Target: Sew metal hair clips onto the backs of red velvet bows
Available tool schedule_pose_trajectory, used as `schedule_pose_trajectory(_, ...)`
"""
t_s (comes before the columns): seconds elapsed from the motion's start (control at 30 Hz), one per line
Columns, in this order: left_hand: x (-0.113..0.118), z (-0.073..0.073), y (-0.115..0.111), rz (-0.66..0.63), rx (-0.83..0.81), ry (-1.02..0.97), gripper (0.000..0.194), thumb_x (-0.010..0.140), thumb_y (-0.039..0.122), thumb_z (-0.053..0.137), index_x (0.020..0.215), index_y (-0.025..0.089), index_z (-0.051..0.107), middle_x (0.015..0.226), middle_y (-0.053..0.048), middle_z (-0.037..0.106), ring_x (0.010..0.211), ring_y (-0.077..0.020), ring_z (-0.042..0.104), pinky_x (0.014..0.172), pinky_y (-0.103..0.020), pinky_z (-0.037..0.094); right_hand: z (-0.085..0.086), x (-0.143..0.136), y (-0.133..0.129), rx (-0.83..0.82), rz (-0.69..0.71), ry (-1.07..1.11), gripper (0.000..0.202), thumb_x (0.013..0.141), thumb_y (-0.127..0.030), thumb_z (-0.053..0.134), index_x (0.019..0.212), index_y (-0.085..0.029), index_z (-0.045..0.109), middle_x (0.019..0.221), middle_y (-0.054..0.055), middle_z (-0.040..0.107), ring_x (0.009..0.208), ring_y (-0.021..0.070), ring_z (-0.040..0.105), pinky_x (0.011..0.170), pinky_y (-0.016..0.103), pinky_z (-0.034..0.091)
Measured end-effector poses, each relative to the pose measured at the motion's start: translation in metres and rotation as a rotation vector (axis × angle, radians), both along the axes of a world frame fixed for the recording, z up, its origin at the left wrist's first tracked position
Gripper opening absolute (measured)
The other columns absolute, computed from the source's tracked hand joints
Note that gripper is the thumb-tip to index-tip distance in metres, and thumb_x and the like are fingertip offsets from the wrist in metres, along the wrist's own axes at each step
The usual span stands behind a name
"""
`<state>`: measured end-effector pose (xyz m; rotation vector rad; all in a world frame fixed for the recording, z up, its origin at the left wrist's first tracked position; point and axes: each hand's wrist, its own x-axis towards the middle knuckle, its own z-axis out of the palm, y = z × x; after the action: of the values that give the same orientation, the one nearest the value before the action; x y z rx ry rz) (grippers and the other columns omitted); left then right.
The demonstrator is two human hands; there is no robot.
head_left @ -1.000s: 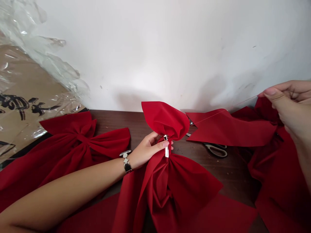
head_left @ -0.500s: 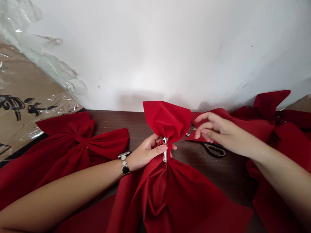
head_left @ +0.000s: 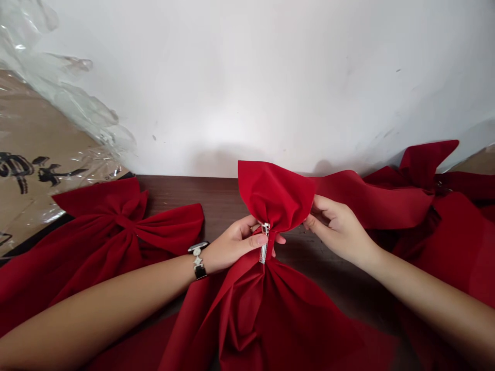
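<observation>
A red fabric bow point(head_left: 305, 309) stands upright in front of me, gathered tightly at its middle. Over the gather lies a silver metal clip point(head_left: 264, 245). My left hand point(head_left: 242, 239) is wrapped round this waist, its thumb pressing beside the clip and its fingertips showing on the far side. At the right edge of the bow's upper flared part, my right hand point(head_left: 338, 226) has thumb and fingers closed on the fabric; part of the fingertips is hidden. Long red tails hang below the waist toward me.
Another red bow point(head_left: 127, 224) lies on the dark wooden table point(head_left: 174, 190) at left. Piled red fabric point(head_left: 441, 247) covers the right side. A cardboard box point(head_left: 42, 139) under clear plastic point(head_left: 77, 93) stands at far left. A white wall point(head_left: 247, 77) rises behind the table.
My right hand has come down and left from the air above the scissors to the bow's upper edge. The scissors no longer show. The bow's upper part has shifted slightly right; my left hand keeps its hold.
</observation>
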<state>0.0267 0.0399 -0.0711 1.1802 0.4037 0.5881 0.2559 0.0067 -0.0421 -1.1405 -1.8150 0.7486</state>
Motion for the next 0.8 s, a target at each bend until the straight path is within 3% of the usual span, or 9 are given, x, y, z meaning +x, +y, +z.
schedule_pose_trajectory(0.17,-0.002,0.001,0.000,0.011,-0.090,-0.008,0.041,0.078,0.041,0.072,0.104,0.015,0.054,0.083,-0.009,0.072,0.069,-0.0159,0.066,0.065,-0.026,0.051,0.002,-0.001,-0.001,0.042,-0.052,0.085,0.011,0.094,-0.025,0.052,0.085,-0.019,0.054,0.071,-0.002,0.054,0.061,0.0074,0.052,0.056,0.018,0.043)
schedule_pose_trajectory(0.37,-0.004,0.004,0.003,-0.052,-0.148,0.018,0.039,0.069,0.041,0.079,0.086,0.012,0.058,0.070,-0.007,0.069,0.059,-0.0127,0.061,0.059,-0.023,0.049,-0.007,-0.004,-0.001,-0.038,0.119,0.154,0.011,0.095,-0.026,0.052,0.087,-0.019,0.052,0.068,-0.003,0.053,0.056,0.0071,0.052,0.055,0.020,0.043)
schedule_pose_trajectory(0.57,-0.001,0.000,0.004,0.017,-0.178,0.009,0.038,0.071,0.039,0.079,0.092,0.013,0.061,0.074,-0.007,0.070,0.065,-0.0143,0.066,0.063,-0.023,0.052,-0.010,-0.008,0.006,-0.189,0.147,0.234,0.020,0.091,-0.035,0.058,0.084,-0.018,0.051,0.072,0.001,0.059,0.053,0.0077,0.045,0.048,0.020,0.039)
schedule_pose_trajectory(0.8,0.004,0.000,0.004,0.091,-0.204,-0.001,0.035,0.069,0.032,0.081,0.095,0.014,0.066,0.095,-0.008,0.071,0.074,-0.0168,0.071,0.070,-0.026,0.055,-0.011,-0.008,0.007,-0.072,0.057,0.103,0.012,0.089,-0.025,0.058,0.081,-0.018,0.053,0.063,-0.004,0.051,0.053,0.0083,0.046,0.053,0.021,0.040)
